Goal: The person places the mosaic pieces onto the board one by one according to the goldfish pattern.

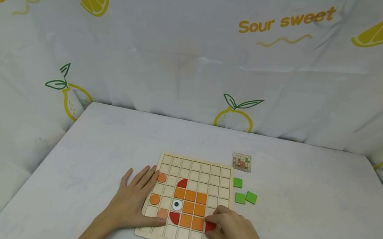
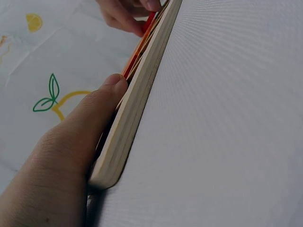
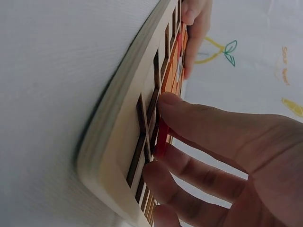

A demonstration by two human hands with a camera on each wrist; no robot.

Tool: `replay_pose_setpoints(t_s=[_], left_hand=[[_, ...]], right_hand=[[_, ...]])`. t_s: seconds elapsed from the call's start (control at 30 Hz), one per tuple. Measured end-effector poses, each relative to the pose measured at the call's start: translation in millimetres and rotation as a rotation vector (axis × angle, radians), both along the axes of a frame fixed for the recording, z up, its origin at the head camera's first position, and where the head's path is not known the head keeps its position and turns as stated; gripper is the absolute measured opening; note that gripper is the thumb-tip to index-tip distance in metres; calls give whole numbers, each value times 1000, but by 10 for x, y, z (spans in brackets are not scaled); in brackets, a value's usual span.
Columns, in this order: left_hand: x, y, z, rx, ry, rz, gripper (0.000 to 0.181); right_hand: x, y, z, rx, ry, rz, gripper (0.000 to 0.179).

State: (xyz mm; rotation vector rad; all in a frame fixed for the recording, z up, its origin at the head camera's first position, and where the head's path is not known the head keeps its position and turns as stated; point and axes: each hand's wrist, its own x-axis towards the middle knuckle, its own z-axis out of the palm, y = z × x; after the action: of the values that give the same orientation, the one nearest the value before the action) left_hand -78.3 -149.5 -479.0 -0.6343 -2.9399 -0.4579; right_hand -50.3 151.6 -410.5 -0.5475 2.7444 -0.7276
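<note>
A wooden grid board [image 1: 191, 236] lies on the table, partly filled with tiles. My left hand [image 1: 133, 204] rests along the board's left edge with fingers spread, the thumb lying over the bottom left squares. Between thumb and fingers my right hand [image 1: 235, 233] pinches a red tile [image 1: 210, 227] at a square right of the orange square tiles [image 1: 194, 209]; the right wrist view shows this red tile [image 3: 162, 137] tilted up at the grid. On the board are also a red quarter-round tile [image 1: 182, 183], another red one [image 1: 174, 218], a round eye tile [image 1: 176, 205] and several orange discs [image 1: 154, 199].
Several green square tiles [image 1: 240, 198] lie on the table right of the board. Above them is a small pattern card [image 1: 242, 162]. A white cloth with lemon prints [image 1: 187, 52] hangs behind the table [image 1: 314, 197].
</note>
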Motion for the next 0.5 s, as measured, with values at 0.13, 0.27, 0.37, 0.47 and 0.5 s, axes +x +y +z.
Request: replay_pose_setpoints(t_s=[0.13, 0.27, 0.37, 0.47, 0.5], left_hand=[[4, 1, 5, -2, 0, 1, 128], [9, -2, 6, -1, 6, 1, 128], [9, -3, 4, 0, 8, 1, 128], [6, -3, 2, -1, 8, 0, 128], [6, -4, 2, -2, 10, 0, 128]], right_hand=[[6, -9, -12, 10, 28, 9, 25], [6, -7, -23, 11, 30, 6, 27], [16, 4, -21, 10, 33, 3, 26], [19, 12, -25, 7, 44, 3, 25], [17, 14, -29, 5, 47, 4, 24]])
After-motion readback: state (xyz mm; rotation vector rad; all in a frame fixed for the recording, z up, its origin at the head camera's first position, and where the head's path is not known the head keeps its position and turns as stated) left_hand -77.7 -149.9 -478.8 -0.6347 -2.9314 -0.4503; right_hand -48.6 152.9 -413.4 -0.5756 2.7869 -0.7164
